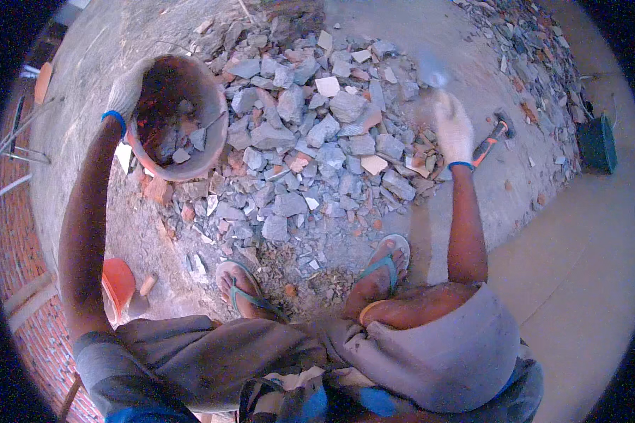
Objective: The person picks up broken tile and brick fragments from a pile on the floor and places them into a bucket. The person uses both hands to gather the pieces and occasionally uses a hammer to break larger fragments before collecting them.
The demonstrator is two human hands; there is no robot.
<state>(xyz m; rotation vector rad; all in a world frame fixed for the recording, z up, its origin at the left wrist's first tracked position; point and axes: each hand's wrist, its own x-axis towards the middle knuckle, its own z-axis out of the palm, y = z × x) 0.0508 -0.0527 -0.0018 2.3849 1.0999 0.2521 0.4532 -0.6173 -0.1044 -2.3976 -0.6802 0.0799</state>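
My left hand (125, 92), in a white knit glove with a blue cuff, grips the rim of a dusty round bucket (215, 134). The bucket tilts so that its mouth faces me; a few grey stone pieces lie inside. Beside it spreads a heap of broken rubble (289, 137), mostly grey chunks with some pale tile and reddish brick bits. At the heap's right side is my gloved right hand (453, 130), its fingers drawn together. A pale, motion-blurred thing shows at the fingertips; its kind cannot be made out.
A hammer (496, 139) with an orange and black handle lies right of my right hand. More rubble (522, 63) lines the far right, near a dark green container (597, 144). An orange-red container (118, 285) stands at lower left. My sandalled feet (384, 271) are at the heap's near edge.
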